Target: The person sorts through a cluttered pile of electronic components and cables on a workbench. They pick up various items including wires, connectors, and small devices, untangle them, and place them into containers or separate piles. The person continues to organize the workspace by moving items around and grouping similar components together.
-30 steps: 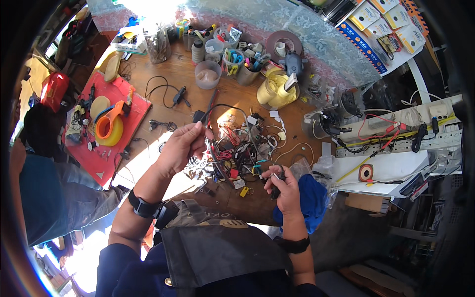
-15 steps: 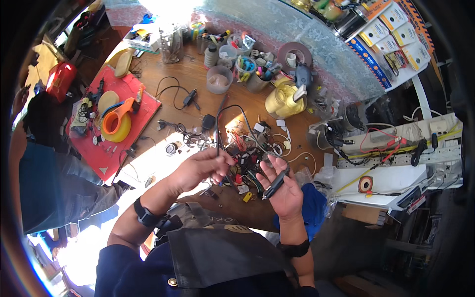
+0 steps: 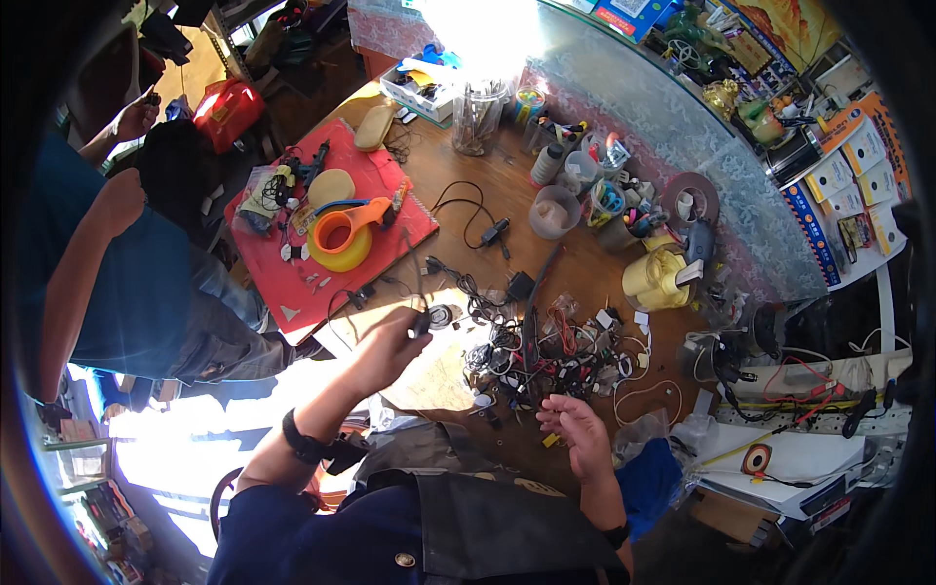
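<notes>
The left hand is grasping a small black piece between thumb and fingers; its exact kind is staying hard to make out. The hand is hovering over the sunlit left part of the counter, with the black piece showing just beside a small round item. A dark watch is circling the left wrist.

The right hand is showing a released grip, its fingers loosely curling and nothing visible lying in the palm. It is hanging at the near edge of a tangled pile of cables; whether the fingertips are touching the pile, I cannot tell.

A black adapter is lying at the far side of the pile, and a black cord with a plug is resting farther back. To the left, a red board is carrying an orange tape holder and a yellow tape roll. Behind the pile, a clear cup and a yellow tub are standing apart. A blue cloth is hanging to the right of the right hand. At far left, a co-worker is holding both hands forward.
</notes>
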Tool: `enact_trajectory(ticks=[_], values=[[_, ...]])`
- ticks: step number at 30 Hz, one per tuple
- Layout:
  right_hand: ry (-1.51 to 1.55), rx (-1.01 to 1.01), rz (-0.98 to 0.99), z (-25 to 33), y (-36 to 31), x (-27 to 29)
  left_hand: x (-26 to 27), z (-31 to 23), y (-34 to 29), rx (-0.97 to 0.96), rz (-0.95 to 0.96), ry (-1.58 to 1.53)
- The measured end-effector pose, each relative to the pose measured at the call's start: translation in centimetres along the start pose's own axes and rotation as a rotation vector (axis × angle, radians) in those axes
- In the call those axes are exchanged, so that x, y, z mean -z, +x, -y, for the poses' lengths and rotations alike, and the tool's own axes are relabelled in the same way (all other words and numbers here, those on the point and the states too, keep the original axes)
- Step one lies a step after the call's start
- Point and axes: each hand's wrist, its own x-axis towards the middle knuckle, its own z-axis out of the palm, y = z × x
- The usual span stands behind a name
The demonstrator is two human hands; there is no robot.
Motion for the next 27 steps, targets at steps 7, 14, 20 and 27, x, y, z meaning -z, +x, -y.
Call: enact_trajectory(ticks=[7,14,20,27], values=[[-0.065,-0.170,-0.287,-5.5,-3.6,5.2,11.4,13.5,-0.4,0.278,-0.453,0.462],[-0.366,-0.107,-0.324,-8.8,-2.8,5.7,17.7,25.2,2.3,0.327,-0.359,0.755],[-0.481,-0.027,-0.375,-10.0,-1.1,5.3,11.4,19.8,3.9,-0.014,-0.722,0.792],[-0.661,0.094,-0.271,-10.8,3.9,3.2,-9.6,5.8,4.1,-0.488,0.158,0.330]])
